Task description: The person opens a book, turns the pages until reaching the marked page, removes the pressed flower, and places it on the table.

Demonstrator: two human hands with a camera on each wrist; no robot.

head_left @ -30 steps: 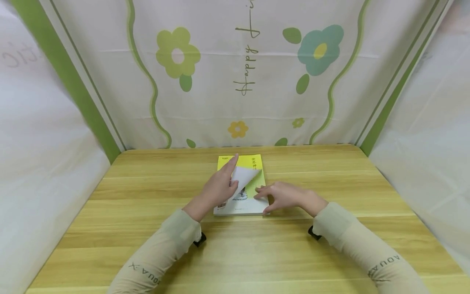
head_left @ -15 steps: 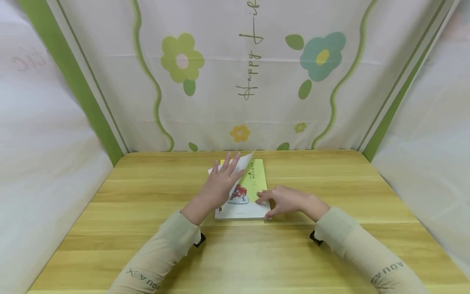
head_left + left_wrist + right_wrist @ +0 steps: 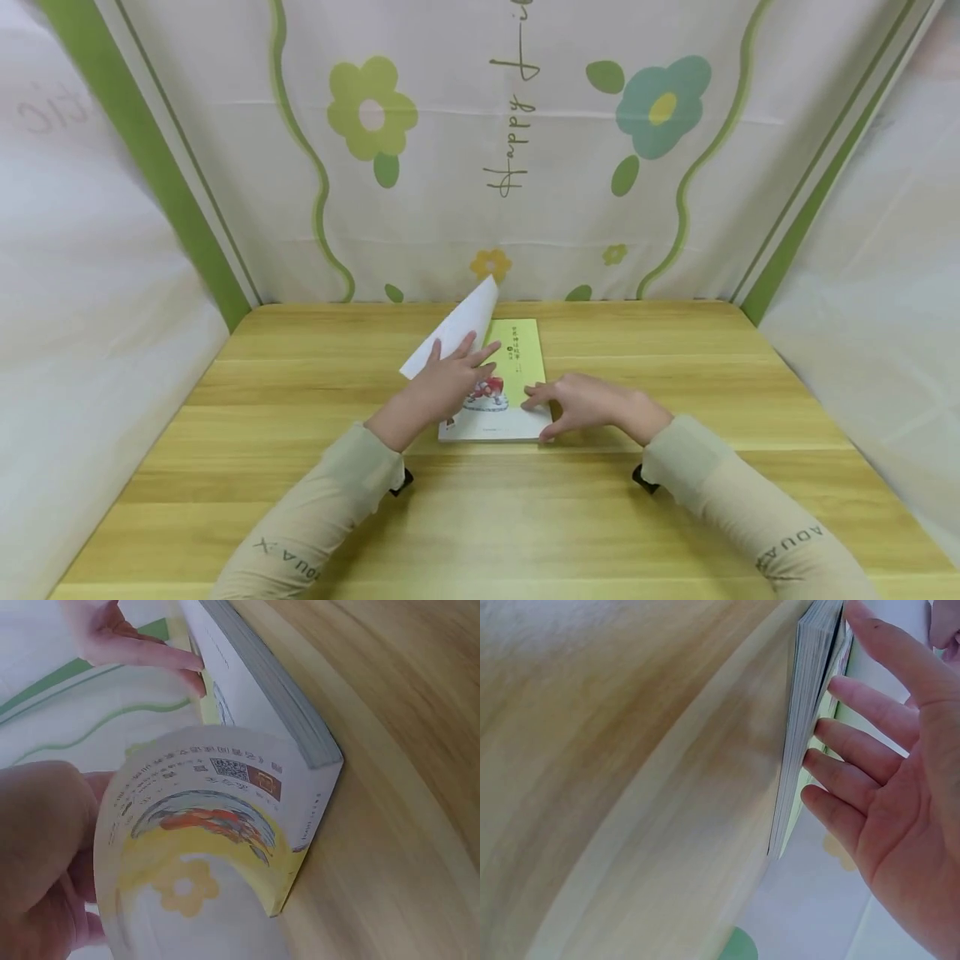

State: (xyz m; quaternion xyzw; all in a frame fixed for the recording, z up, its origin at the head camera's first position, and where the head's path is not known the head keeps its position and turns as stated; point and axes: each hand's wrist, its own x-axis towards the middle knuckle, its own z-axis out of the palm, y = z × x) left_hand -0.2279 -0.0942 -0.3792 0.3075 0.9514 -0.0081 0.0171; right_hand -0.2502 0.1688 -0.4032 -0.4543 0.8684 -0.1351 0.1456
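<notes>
On the table lies a paperback book [image 3: 525, 375] with a yellow-green and white page and a small red-and-blue drawing on top. Its lifted front cover [image 3: 456, 329] stands raised and bent over to the left, white inner side up in the head view. In the left wrist view the printed outside of the cover [image 3: 217, 825] curves toward the camera. My left hand [image 3: 442, 387] lies inside against the cover, fingers spread and fairly straight. Along the book's right edge, my right hand [image 3: 588, 400] rests its fingertips on the page, thumb by the lower right corner.
The wood-grain table [image 3: 480, 517] spreads around the book. Behind it hangs a white cloth [image 3: 450, 200] with printed flowers, and more white cloth walls stand at both sides.
The cover has swung up and over to the left, baring more of the page beneath. My left hand has spread its fingers and shifted slightly downward; the right hand stays at the book's edge.
</notes>
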